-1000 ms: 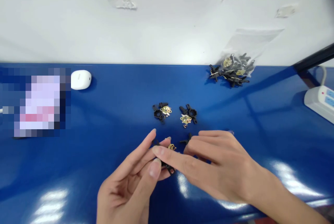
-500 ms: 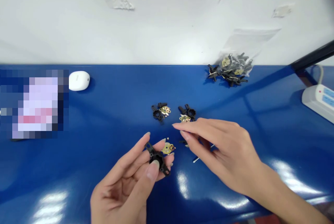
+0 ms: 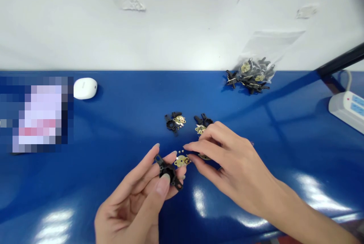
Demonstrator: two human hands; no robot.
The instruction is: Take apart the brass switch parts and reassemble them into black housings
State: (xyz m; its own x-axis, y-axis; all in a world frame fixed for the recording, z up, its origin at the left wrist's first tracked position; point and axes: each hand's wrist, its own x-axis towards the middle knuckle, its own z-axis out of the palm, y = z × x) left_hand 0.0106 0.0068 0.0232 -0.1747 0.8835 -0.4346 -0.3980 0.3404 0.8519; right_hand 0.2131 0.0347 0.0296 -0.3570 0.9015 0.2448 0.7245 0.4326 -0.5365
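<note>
My left hand (image 3: pixel 136 198) holds a black plastic housing (image 3: pixel 170 173) with two slotted ears, pinned by the thumb against the fingers. Just beyond those fingertips lies a brass-coloured plate (image 3: pixel 180 161) with a small part on its right end. Two tiny light pieces (image 3: pixel 181 151) sit beside it, too small to name. The thumb and index finger of my right hand (image 3: pixel 230 156) are slightly apart close to these pieces, with nothing visible between them. Under that hand another brass plate (image 3: pixel 204 157) is partly covered.
Farther back are two groups of black housings with brass plates, one left (image 3: pixel 171 124) and one right (image 3: pixel 200 129). A clear bag (image 3: pixel 257 73) of similar parts leans against the wall. A white case (image 3: pixel 85 88) lies left, a power strip (image 3: pixel 347 105) right.
My right hand has moved left and down toward the plate and tiny pieces. Two tiny pieces show where one showed before. My left hand has shifted slightly left, still holding the housing.
</note>
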